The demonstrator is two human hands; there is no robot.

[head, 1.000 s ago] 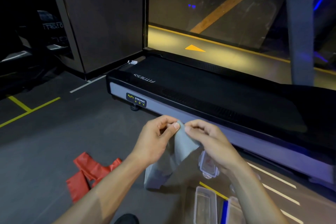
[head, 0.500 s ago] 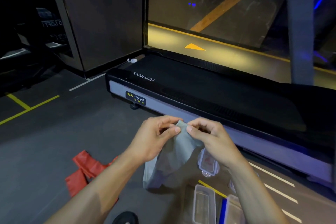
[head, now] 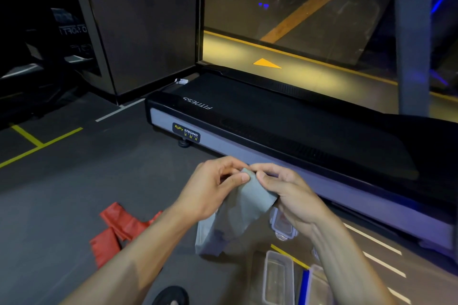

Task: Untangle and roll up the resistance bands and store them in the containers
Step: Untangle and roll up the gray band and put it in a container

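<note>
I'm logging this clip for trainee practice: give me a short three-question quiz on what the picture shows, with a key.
1. True or false: both hands pinch the top edge of the grey band.
2. Where is the red band? A) in a container B) on the floor, to the left of the left hand C) on the treadmill
3. Fill in: the clear container on the floor below the right hand looks ____ (empty or full).

Key: 1 true; 2 B; 3 empty.
</note>
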